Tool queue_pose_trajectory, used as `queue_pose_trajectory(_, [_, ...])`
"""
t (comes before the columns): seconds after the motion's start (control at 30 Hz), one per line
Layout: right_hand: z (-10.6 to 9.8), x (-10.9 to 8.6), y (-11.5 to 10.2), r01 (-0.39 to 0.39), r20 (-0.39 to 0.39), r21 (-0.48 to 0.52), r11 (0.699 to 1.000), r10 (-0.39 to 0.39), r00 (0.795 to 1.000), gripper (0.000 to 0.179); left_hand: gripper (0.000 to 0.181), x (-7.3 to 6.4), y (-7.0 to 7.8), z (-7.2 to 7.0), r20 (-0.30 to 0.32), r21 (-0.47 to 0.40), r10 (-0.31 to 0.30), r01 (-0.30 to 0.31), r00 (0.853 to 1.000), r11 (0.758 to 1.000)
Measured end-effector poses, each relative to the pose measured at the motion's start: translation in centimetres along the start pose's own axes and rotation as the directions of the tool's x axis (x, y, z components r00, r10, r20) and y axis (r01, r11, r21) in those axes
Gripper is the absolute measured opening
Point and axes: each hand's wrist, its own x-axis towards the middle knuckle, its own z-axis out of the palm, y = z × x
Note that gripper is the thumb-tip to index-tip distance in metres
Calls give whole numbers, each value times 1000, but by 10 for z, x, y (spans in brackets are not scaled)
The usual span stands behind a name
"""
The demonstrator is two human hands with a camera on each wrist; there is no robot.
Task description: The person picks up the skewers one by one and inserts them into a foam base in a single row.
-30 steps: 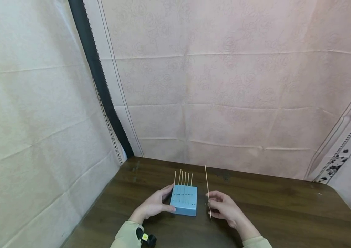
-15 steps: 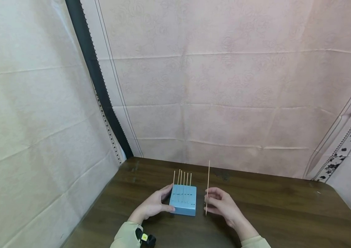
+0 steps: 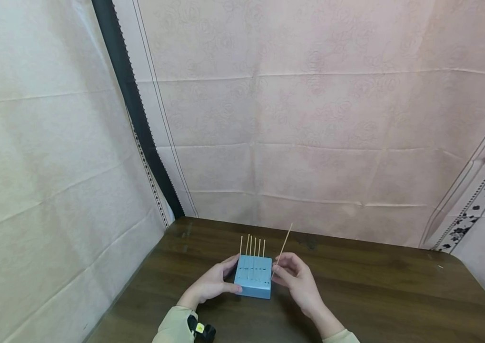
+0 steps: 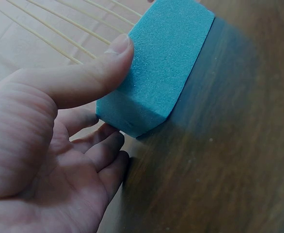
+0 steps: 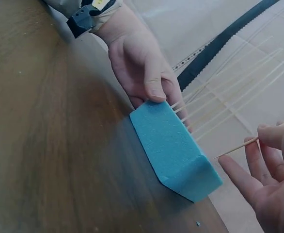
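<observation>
A light blue foam block (image 3: pixel 256 291) with rows of small holes lies on the table. Several thin bamboo skewers (image 3: pixel 250 245) stand upright along its back part. My left hand (image 3: pixel 210 284) grips the block's left side, thumb at the near corner and fingers behind, and in the left wrist view the thumb presses the blue foam (image 4: pixel 173 53). Beside the block's right edge, my right hand (image 3: pixel 297 281) pinches another skewer (image 3: pixel 285 242), its top leaning right. The right wrist view shows that skewer's pointed lower end (image 5: pixel 224 155) just off the block's top edge, by a fingertip.
The dark wooden table (image 3: pixel 375 290) extends to both sides of the hands. Pale cloth (image 3: pixel 311 119) hangs behind it and on the left. A black camera strap (image 3: pixel 199 328) sits on the left wrist.
My right hand has moved left to the block's right edge. Its skewer has swung from near upright to leaning right at the top. The left hand and block stay in place.
</observation>
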Motion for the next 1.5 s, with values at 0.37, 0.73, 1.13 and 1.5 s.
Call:
queue_pose_trajectory(0.37, [2, 1, 4, 26, 61, -44, 999, -23, 998, 31, 103, 1, 1, -1, -1, 8, -11, 11, 1000, 1000])
queue_pose_trajectory(0.73, [3, -1, 2, 24, 74, -88, 996, -18, 997, 28, 103, 1, -1, -1, -2, 13, -13, 13, 1000, 1000])
queue_pose_trajectory(1.13, [2, 2, 14, 109, 33, -483, 869, -106, 994, 8, 102, 0, 0, -1, -1, 9, -17, 17, 1000, 1000])
queue_pose_trajectory(1.5, [4, 0, 14, 163, 66, -574, 802, -153, 986, 12, 102, 1, 1, -1, -5, 21, -24, 24, 1000, 1000])
